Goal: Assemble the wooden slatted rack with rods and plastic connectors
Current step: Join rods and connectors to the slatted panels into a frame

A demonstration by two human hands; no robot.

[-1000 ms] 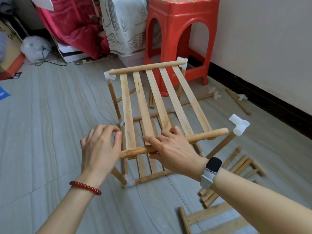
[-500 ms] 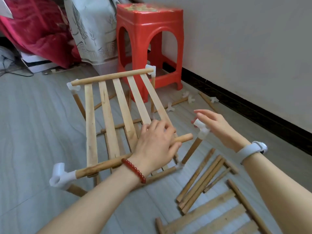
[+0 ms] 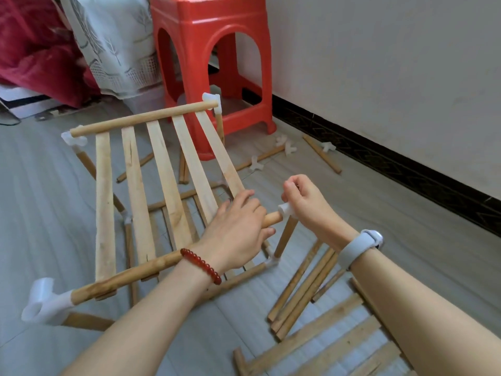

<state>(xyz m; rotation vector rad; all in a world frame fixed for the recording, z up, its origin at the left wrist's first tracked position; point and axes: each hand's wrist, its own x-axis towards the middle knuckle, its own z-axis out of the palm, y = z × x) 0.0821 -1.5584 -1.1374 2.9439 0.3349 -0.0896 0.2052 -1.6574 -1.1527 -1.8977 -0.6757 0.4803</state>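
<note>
A part-built wooden rack stands on the floor, with several flat slats (image 3: 135,191) running from a far rod (image 3: 143,119) to a near rod (image 3: 127,275). My left hand (image 3: 235,234) grips the near rod close to its right end. My right hand (image 3: 309,207) holds a white plastic connector (image 3: 286,210) on top of the right front leg (image 3: 284,237), its open socket right at the rod's tip. White connectors cap the near left corner (image 3: 40,299), the far left corner (image 3: 71,139) and the far right corner (image 3: 212,100).
A red plastic stool (image 3: 214,63) stands behind the rack by the wall. Loose rods (image 3: 301,289) and a second slat panel (image 3: 320,346) lie at lower right. Spare white connectors (image 3: 287,146) and a rod (image 3: 321,154) lie near the skirting. Red cloth (image 3: 35,61) is at upper left.
My left hand moved from the rod's left end to its right part. My right hand let go of the rod, took the white connector on the right leg and brought it against the rod's tip.
</note>
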